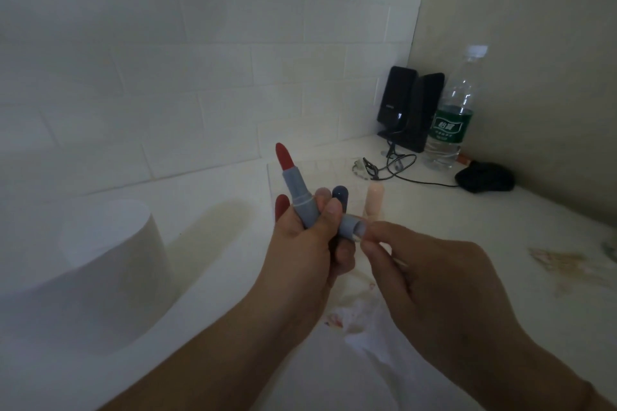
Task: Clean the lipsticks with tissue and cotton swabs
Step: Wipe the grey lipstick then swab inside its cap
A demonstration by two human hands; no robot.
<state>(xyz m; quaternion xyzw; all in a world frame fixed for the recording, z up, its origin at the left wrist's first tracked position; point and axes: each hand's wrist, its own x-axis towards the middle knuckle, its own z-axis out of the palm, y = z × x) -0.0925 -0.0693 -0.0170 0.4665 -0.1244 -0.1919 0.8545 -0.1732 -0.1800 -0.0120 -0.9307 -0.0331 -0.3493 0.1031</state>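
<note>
The left hand (310,243) holds an open lipstick (293,187) upright, its fingers curled round the grey-blue tube with the red bullet standing clear above them. The same hand also grips the lipstick's grey cap (350,227), which lies across the palm below the tube with its open mouth turned to the right. The right hand (434,284) meets that mouth, its thumb and forefinger pinched narrow on a thin cotton swab (359,237) whose tip sits at the cap's rim; how deep the tip goes I cannot tell.

Taking the lipstick as the landmark: just behind it on the white surface (500,227) stand a dark blue rounded cap or tube (340,193) and a pale pink one (374,198). Below it, under the wrists, lies a crumpled tissue (360,320) with red smears. Well to its left stands a roll of white tissue paper (110,243). Far behind it to the right, in the corner of the tiled wall, stand two black speakers (410,107) with a trailing cable, a clear water bottle (454,110) with a green label beside them, and a dark bundled object (484,177) further right.
</note>
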